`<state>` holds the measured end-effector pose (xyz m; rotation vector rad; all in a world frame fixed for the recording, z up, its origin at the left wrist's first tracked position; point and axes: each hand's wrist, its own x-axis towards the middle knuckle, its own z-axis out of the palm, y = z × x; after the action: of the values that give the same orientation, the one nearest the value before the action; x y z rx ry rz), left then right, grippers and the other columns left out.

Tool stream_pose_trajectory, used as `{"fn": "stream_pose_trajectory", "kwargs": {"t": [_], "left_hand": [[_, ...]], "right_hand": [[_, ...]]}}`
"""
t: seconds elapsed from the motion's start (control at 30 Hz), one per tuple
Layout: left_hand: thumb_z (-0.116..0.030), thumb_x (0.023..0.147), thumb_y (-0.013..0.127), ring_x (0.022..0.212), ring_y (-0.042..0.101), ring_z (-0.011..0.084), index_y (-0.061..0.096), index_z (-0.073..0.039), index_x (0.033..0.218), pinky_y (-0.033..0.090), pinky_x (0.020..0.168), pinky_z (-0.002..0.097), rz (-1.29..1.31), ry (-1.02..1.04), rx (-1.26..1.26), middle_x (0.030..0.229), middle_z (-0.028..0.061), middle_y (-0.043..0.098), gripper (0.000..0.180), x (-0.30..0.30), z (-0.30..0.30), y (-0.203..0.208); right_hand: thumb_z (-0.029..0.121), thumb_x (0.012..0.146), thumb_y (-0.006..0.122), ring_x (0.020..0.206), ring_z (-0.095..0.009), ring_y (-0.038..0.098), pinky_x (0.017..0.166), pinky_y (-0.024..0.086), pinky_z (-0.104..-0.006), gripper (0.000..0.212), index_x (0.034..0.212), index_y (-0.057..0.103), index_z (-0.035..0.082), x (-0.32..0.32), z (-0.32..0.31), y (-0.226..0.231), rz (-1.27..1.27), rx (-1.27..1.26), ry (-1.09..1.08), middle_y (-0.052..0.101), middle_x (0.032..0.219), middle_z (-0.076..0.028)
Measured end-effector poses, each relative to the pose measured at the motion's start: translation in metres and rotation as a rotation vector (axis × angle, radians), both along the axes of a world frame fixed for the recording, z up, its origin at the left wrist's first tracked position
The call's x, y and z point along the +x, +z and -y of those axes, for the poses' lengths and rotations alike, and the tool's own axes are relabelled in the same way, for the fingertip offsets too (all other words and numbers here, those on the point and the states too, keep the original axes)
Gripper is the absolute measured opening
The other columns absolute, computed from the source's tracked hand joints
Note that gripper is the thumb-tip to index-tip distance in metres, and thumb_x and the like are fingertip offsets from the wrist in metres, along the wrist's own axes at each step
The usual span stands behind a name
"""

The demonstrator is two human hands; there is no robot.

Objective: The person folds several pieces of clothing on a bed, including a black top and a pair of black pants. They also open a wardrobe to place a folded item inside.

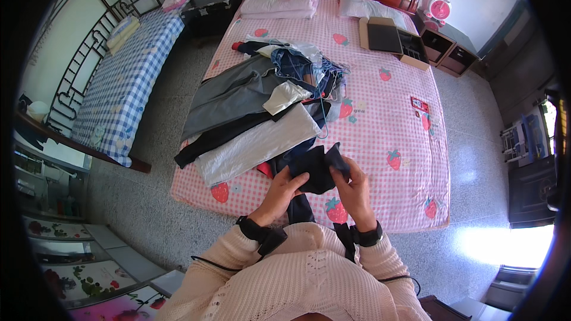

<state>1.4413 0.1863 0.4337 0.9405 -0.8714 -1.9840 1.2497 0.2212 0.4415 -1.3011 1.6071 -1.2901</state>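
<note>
In front of my body I hold a small black cloth piece [313,171], partly folded; whether it is a sock or another garment I cannot tell. My left hand [281,196] grips its left side, thumb on top. With thumb and fingers, my right hand [355,195] pinches a raised corner on the other side. Just left of the cloth lies a heap of clothes: white trousers [256,142], grey trousers [229,92], a black garment [220,139] and blue jeans [291,65]. Blue hangers [329,71] stick out at the heap's right end.
The heap lies on a bed with a pink checked strawberry sheet [380,193]. Toward the headboard are a folded pink quilt [279,0], a pillow [372,7] and an open cardboard box [392,40]. A red card-like item [420,104] lies at right. A second bed [119,95] stands left.
</note>
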Motion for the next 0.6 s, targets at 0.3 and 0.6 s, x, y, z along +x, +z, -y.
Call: {"fn": "stream_pose_trajectory", "kwargs": {"t": [0.3, 0.6], "left_hand": [[-0.031, 0.104, 0.06, 0.112, 0.062, 0.0115, 0.055, -0.003, 0.139, 0.049, 0.094, 0.0241, 0.028, -0.18, 0.017, 0.126, 0.0051, 0.064, 0.046, 0.004, -0.006, -0.006], [-0.021, 0.099, 0.066, 0.128, 0.051, 0.0157, 0.036, -0.008, 0.156, 0.041, 0.105, 0.0294, 0.407, -0.172, -0.484, 0.144, 0.0105, 0.051, 0.066, 0.023, 0.008, -0.026]], "right_hand": [[0.011, 0.085, 0.074, 0.097, -0.037, 0.065, 0.085, 0.053, -0.0369, 0.058, 0.136, 0.05, -0.004, 0.005, -0.001, 0.008, -0.229, -0.099, 0.273, 0.062, 0.117, -0.024], [0.002, 0.09, 0.062, 0.104, -0.022, 0.067, 0.095, 0.051, -0.0325, 0.036, 0.125, 0.059, -0.002, 0.003, -0.002, 0.009, 0.396, 0.174, 0.159, 0.068, 0.116, -0.009]]}}
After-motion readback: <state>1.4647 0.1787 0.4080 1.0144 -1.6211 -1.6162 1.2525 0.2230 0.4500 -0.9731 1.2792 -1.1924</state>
